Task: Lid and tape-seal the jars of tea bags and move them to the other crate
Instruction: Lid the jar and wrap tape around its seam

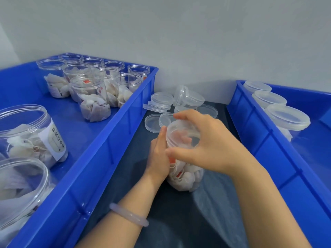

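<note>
**A:** What is found nearest?

**B:** A pale bracelet [129, 214] is worn on the left wrist, over a dark mat [179, 222]. Just beyond, a jar [186, 176] packed with tea bags is stood on that mat, between the two crates.

**A:** How is it held?

**B:** It is gripped at the side by the left hand [158, 154]. Its lid [180, 133] is clasped from above by the curled fingers of the right hand [206, 145].

**A:** So which step is judged to be in hand?

**B:** Lidding. The lid is seated on the mouth, but whether it is fully tightened cannot be told.

**A:** And what is called for next?

**B:** A last twist is likely needed, with the jar steadied from the left. Then tape is required, though none is seen.

**A:** What is seen farther back?

**B:** The loose lids [179, 104] are heaped beyond the hands. In the left crate [107, 149], the open jars [93, 90] are waiting unlidded. In the right crate [259, 140], the lidded jars [286, 119] are lined along the near wall, so the finished jar is presumably destined there.
</note>
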Demonstrator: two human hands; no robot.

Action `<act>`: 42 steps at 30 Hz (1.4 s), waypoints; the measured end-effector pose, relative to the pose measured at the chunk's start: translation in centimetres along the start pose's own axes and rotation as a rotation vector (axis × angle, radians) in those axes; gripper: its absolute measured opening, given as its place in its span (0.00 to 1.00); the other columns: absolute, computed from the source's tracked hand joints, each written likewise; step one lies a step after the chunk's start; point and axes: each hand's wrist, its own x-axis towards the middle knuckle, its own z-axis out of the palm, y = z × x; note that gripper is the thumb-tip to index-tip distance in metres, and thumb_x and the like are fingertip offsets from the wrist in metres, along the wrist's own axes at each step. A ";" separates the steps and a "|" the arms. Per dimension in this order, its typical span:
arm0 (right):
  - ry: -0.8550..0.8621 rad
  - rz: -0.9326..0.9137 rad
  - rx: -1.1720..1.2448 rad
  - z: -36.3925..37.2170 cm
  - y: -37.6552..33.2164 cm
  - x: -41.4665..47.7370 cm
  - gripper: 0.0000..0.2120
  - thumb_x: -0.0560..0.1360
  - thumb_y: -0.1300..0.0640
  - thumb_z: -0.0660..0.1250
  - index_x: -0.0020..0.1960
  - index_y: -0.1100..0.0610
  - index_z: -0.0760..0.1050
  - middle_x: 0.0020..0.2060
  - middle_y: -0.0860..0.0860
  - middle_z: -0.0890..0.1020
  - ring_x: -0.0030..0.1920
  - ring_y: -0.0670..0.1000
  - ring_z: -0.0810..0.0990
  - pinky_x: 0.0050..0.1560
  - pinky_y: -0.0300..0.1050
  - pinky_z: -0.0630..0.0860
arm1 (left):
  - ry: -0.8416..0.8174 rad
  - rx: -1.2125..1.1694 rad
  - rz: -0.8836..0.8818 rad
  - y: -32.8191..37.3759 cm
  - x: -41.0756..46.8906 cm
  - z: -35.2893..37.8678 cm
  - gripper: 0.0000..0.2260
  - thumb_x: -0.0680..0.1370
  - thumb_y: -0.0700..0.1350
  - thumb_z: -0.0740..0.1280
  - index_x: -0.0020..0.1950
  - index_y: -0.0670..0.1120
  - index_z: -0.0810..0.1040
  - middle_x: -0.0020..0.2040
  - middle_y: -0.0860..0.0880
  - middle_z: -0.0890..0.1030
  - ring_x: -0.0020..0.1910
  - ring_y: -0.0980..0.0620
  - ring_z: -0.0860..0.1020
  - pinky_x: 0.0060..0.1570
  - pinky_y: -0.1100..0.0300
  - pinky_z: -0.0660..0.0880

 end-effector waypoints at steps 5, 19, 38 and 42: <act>0.097 -0.088 0.145 -1.1 1.1 0.0 0.29 0.60 0.39 0.75 0.61 0.39 0.75 0.57 0.36 0.74 0.62 0.37 0.70 0.60 0.30 0.66 | -0.021 -0.112 -0.017 0.4 0.0 0.0 0.23 0.81 0.53 0.52 0.46 0.49 0.86 0.46 0.44 0.85 0.50 0.47 0.83 0.52 0.54 0.79; -0.084 -0.044 0.007 0.0 0.5 0.2 0.29 0.60 0.42 0.74 0.60 0.39 0.74 0.54 0.38 0.72 0.56 0.42 0.67 0.55 0.35 0.66 | -0.018 -0.052 0.078 0.1 -0.3 0.2 0.30 0.84 0.40 0.48 0.39 0.62 0.84 0.35 0.60 0.83 0.37 0.63 0.81 0.39 0.68 0.76; -0.157 0.102 -0.003 -2.1 -0.2 -0.6 0.32 0.62 0.40 0.73 0.65 0.42 0.71 0.54 0.34 0.71 0.64 0.40 0.65 0.59 0.32 0.68 | -0.007 -0.060 0.053 -0.2 0.1 -0.1 0.25 0.82 0.49 0.51 0.37 0.56 0.85 0.36 0.53 0.84 0.40 0.56 0.83 0.44 0.61 0.77; -0.037 0.314 -0.379 -1.5 -1.6 -1.0 0.48 0.48 0.16 0.49 0.53 0.47 0.73 0.50 0.46 0.73 0.53 0.51 0.73 0.44 0.47 0.69 | 0.017 -0.011 0.062 -0.4 0.1 0.0 0.24 0.82 0.52 0.51 0.36 0.58 0.84 0.34 0.56 0.83 0.38 0.60 0.81 0.43 0.60 0.77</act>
